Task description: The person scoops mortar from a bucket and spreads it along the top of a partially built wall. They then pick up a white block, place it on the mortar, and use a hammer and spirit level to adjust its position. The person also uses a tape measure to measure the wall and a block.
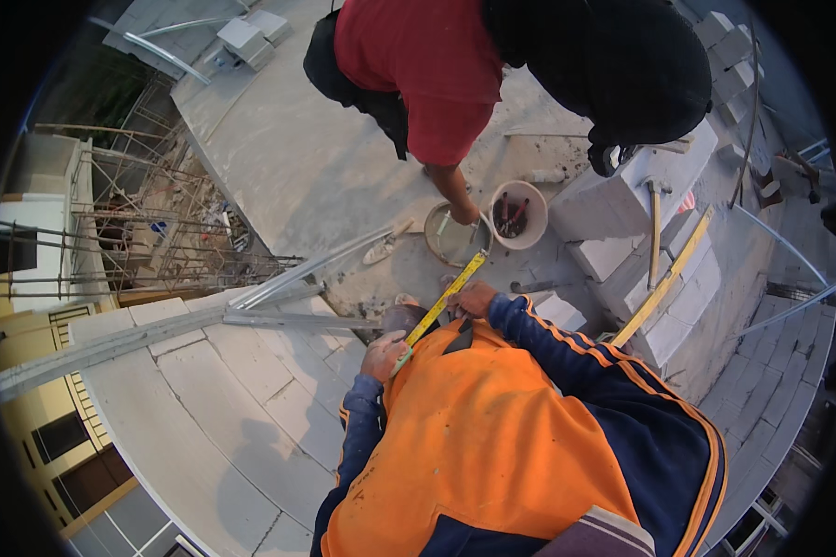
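A yellow tape measure point(444, 301) is stretched out at my waist, its blade slanting away up to the right. My left hand point(381, 356) is closed around the tape's near end, where a pale green edge shows. Further along, my right hand point(475, 300) pinches the blade's side with bent fingers. The blade's far tip reaches near a round bucket point(434, 251) of greyish contents. Into that bucket reaches the hand point(463, 212) of a co-worker point(418, 56) in a red shirt and black headgear.
A second bucket point(535, 228) holds tools. Stacked light grey blocks point(604, 209) stand at the right, with a hammer point(657, 232) and a long yellow bar point(664, 278). Metal channels point(306, 269) and a trowel point(387, 243) lie at the left. Beyond the slab edge, scaffolding point(149, 223) stands lower down.
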The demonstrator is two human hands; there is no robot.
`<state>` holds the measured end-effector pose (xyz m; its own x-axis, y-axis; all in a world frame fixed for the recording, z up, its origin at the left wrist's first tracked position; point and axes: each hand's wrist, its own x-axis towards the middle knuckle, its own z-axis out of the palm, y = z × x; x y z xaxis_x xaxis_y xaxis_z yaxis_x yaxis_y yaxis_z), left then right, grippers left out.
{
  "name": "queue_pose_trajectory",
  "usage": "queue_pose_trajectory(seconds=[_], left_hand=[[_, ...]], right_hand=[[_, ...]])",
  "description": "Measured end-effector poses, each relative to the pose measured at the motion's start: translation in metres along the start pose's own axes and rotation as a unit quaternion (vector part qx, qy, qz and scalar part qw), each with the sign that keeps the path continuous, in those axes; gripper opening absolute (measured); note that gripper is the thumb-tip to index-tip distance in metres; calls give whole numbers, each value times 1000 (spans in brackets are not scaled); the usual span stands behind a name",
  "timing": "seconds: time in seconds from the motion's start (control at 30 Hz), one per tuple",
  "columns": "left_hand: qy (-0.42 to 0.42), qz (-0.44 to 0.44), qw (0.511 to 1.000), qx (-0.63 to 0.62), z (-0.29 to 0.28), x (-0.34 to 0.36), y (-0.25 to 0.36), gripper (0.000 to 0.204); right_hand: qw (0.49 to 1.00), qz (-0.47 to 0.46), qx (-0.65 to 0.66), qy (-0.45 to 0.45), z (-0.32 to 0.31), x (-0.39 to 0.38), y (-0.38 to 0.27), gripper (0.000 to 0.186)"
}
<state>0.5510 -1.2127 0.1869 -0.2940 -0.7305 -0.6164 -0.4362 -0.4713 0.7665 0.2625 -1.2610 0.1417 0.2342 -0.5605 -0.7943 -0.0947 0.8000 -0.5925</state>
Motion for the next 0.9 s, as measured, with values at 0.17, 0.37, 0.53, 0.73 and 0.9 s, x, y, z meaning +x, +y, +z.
queue_pose_trajectory(seconds=[0.17, 0.37, 0.53, 0.73, 0.9], left_hand=[[-20, 49, 997, 55, -42, 30, 15, 50], [-74, 62, 991, 96, -105, 73, 32, 50], [-85, 10, 995, 47, -153, 89, 31, 50], [-163, 11, 986, 43, -206, 103, 11, 49], [-152, 105, 978, 96, -219, 108, -1, 29]], right_hand=[[998, -34, 42, -27, 13, 14, -22, 21], [997, -71, -5, 37, 36, 56, -58, 24], [997, -37, 37, 53, 68, 85, -85, 31], [992, -13, 54, 110, 96, 101, -118, 30], [996, -14, -19, 81, 106, 100, -155, 31]])
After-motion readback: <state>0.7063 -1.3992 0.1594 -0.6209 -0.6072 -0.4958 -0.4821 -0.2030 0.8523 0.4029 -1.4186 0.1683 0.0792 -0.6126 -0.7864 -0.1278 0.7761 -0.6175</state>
